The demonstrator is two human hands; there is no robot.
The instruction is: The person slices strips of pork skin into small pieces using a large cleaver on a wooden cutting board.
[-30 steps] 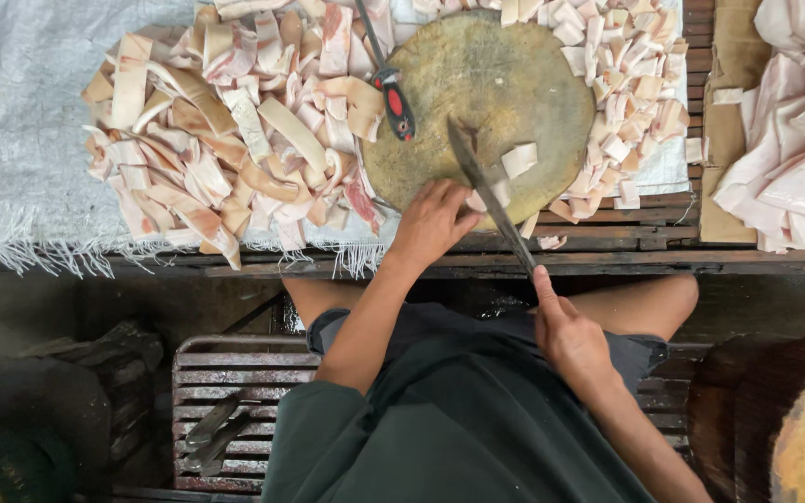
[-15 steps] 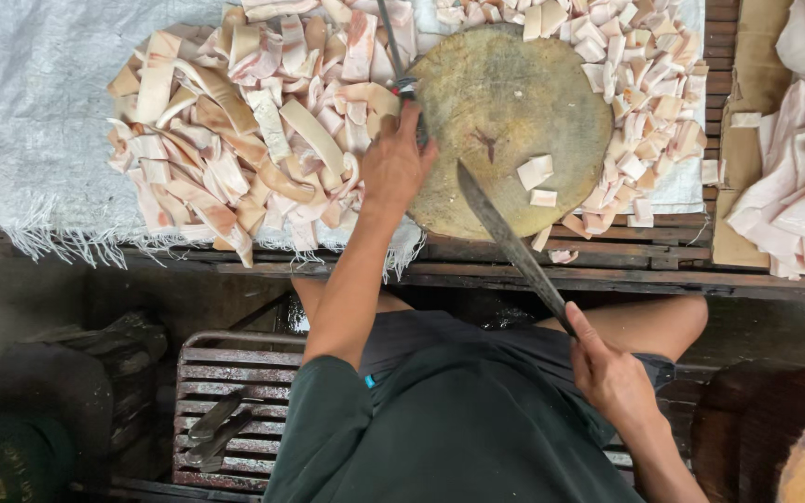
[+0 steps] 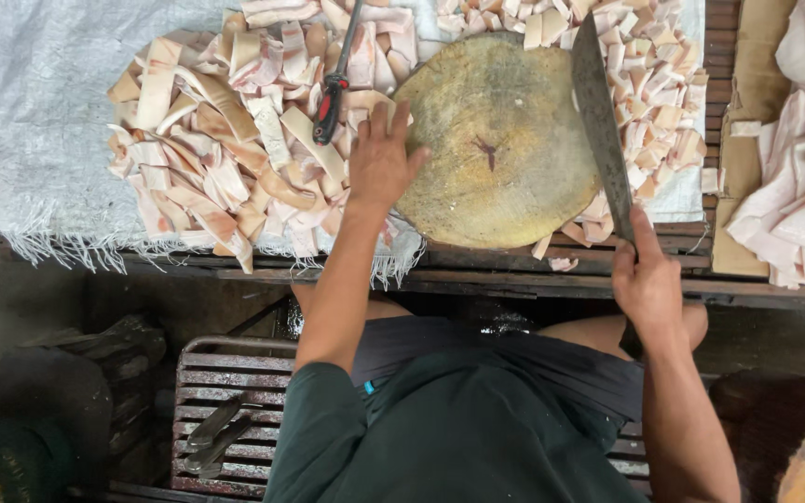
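Gripping a long cleaver [image 3: 600, 130] in my right hand [image 3: 647, 284] — blade over the round chopping block's [image 3: 500, 140] right edge — I rest my left hand [image 3: 382, 160], fingers spread, on pale meat strips [image 3: 225, 140] left of it.

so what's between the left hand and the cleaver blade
In the head view, only the bare top of the round chopping block lies between the left hand and the cleaver.

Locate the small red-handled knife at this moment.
In the head view, the small red-handled knife lies upper left of the round wooden chopping block, on the pile of pale meat strips, just above the left hand.
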